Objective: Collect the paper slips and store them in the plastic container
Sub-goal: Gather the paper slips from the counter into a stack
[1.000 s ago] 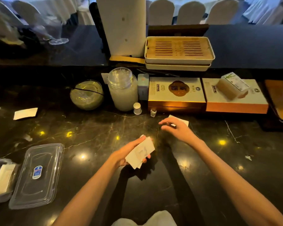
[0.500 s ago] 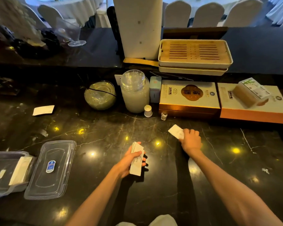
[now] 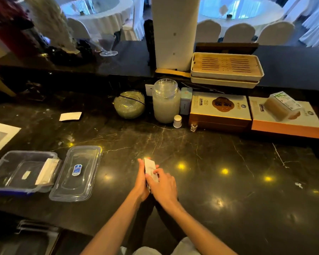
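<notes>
A small stack of white paper slips (image 3: 151, 169) stands on edge between both hands above the black marble counter. My left hand (image 3: 141, 180) grips the stack from the left. My right hand (image 3: 163, 186) presses a slip against it from the right. The clear plastic container (image 3: 9, 161) sits at the left with white slips (image 3: 48, 171) lying inside. Its clear lid (image 3: 77, 173) with a blue sticker lies beside it on the right. One loose slip (image 3: 70, 116) lies on the counter at the far left.
Along the back stand a round glass bowl (image 3: 129, 103), a glass jar (image 3: 166, 101), a small white bottle (image 3: 177, 121), two flat gift boxes (image 3: 219, 111) and stacked trays (image 3: 226, 68). A white sheet (image 3: 0, 135) lies at the left edge.
My right hand picked up the slip near the boxes and brought it back to the stack in my left hand. The view has shifted left.
</notes>
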`<state>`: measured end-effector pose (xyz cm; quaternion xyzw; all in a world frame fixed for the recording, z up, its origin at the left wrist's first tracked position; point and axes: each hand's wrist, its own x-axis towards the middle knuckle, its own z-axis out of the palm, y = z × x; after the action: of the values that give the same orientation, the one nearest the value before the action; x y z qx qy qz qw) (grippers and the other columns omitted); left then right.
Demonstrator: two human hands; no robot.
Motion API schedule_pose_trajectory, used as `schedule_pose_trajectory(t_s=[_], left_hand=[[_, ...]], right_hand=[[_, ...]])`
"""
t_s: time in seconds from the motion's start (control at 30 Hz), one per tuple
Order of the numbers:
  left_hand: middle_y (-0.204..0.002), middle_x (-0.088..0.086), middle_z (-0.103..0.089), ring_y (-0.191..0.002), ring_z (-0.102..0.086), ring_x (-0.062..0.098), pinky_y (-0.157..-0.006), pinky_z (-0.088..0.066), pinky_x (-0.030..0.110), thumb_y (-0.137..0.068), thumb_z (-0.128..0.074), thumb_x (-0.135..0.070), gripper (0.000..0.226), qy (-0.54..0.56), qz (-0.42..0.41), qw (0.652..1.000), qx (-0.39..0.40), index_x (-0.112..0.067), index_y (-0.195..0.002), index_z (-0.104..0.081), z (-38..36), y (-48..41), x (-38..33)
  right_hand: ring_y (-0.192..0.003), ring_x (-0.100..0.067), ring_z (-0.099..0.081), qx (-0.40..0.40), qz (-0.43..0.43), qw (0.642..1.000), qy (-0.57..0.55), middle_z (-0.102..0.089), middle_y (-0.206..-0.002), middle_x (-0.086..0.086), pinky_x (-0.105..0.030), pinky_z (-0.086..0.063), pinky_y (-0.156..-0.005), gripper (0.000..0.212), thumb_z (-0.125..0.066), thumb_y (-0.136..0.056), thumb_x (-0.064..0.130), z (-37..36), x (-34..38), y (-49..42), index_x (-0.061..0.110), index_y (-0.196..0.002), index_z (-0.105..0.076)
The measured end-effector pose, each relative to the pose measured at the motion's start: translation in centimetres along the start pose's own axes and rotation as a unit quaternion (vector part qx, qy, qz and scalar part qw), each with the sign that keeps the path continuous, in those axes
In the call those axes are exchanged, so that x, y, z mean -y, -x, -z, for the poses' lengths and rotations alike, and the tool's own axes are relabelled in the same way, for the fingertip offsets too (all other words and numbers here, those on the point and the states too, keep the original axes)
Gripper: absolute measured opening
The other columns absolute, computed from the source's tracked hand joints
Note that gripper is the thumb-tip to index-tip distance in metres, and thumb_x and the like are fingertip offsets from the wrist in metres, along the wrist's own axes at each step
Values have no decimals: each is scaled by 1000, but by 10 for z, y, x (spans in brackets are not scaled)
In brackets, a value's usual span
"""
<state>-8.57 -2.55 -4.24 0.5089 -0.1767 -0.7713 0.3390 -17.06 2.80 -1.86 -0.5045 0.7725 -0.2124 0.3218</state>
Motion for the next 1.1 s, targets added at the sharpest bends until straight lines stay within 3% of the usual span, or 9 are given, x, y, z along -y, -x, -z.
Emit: schedule_pose_trajectory(t_s=[0.07, 0.2, 0.3, 0.37, 0.57, 0.83, 0.97, 1.03, 1.1], left_hand=[[-81, 4, -77, -75, -75, 18, -66, -61, 35, -85, -30, -76, 67, 6, -5, 1000, 17, -32, -81, -81, 17, 7, -4], [-87, 7, -72, -77, -72, 22, -65, -60, 37, -77, -46, -74, 66, 1, -24, 1000, -7, -26, -119, -60, 50, 19, -33], [-85, 8, -74, -77, -73, 23, -63, -58, 37, -78, -35, -83, 78, -13, -15, 1000, -8, -29, -133, -47, 76, 21, -64], [-99, 12, -74, -89, -72, 24, -65, -57, 38, -79, -30, -84, 93, -43, -3, 999, -9, -20, -146, -39, 93, 22, -89], [-107, 12, -76, -97, -74, 25, -70, -60, 34, -76, -34, -84, 73, -178, 29, 981, 75, -29, -106, -71, 134, 47, -147], [-134, 5, -61, -116, -63, 22, -94, -56, 41, -91, -28, -68, 64, -321, -13, 940, 117, -32, -142, -44, 207, 52, -207], [-125, -4, -63, -108, -63, 12, -81, -56, 28, -95, -29, -64, 46, -334, -19, 933, 131, -44, -128, -54, 229, 59, -227], [-121, -11, -64, -109, -64, 9, -86, -56, 29, -90, -35, -68, 34, -338, -15, 926, 168, -58, -110, -61, 241, 65, -236], [-128, -6, -63, -120, -60, 14, -100, -52, 40, -82, -47, -73, 41, -322, -17, 926, 197, -56, -117, -59, 257, 66, -244]], right_hand=[[-111, -20, -52, -8, 16, 999, 35, -61, -117, 1, -34, -46, -90, 54, -40, -89, 68, -8, 12, 12, 34, -129, -51], [-115, -22, -46, -68, 125, 983, 119, -53, -124, -2, -33, -42, -93, 60, -34, -92, 67, -21, 36, 31, 29, -136, -49], [-149, -32, -13, -70, 229, 962, 132, -19, -161, -11, -45, -22, -120, 92, -44, -82, 73, -32, 54, 38, 27, -155, -15], [-151, -35, 10, -66, 275, 944, 172, 3, -165, -14, -51, -4, -121, 114, -54, -74, 77, -43, 67, 38, 25, -157, 3], [-144, -38, 32, -29, 275, 941, 196, 28, -159, -20, -60, 9, -117, 133, -57, -62, 85, -80, 122, 15, 27, -154, 18], [-149, -29, 23, -23, 266, 956, 118, 11, -166, -4, -58, 7, -119, 128, -62, -66, 76, -160, 197, 4, 27, -155, 16], [-152, -25, 12, -32, 247, 962, 113, -10, -162, -3, -56, 7, -120, 127, -67, -64, 66, -176, 223, 14, 29, -155, 13], [-151, -26, 0, -23, 239, 964, 113, -16, -158, -4, -54, 8, -119, 130, -70, -61, 61, -181, 237, 19, 31, -154, 14], [-148, -26, -12, -22, 237, 965, 109, -19, -153, -1, -50, 7, -120, 129, -70, -59, 56, -185, 251, 22, 34, -154, 15]])
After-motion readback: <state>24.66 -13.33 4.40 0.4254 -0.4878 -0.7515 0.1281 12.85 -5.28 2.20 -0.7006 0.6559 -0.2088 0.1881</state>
